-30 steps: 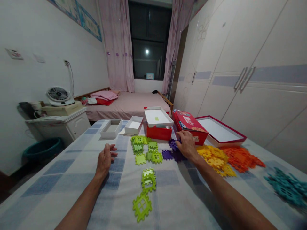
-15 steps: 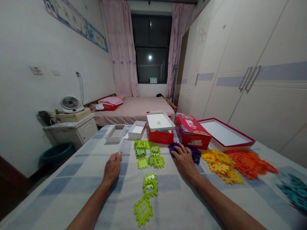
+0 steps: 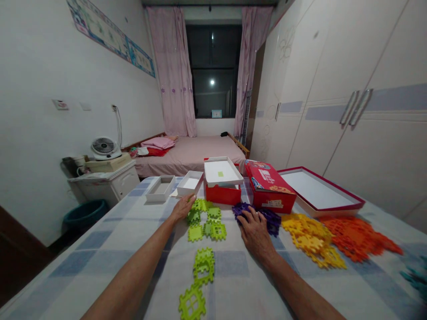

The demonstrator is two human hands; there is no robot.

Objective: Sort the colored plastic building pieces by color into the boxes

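Handling of loose plates appears to be in hand: purple toothed plates (image 3: 272, 221) are partly covered by the right hand (image 3: 257, 233), fingers spread; lime-green toothed plates (image 3: 214, 214) lie just right of the left hand (image 3: 183, 208). Whether either grips cannot be told. Thin, apparently plastic shapes would call for light pinching.

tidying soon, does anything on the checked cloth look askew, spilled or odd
The shallow white cardboard tray looks askew: it rests crooked on the plain red cardboard box, not squarely seated. A few lime-green toothed plastic pieces also lie nearer the camera, apart from the larger lime-green cluster. Nothing looks damaged.
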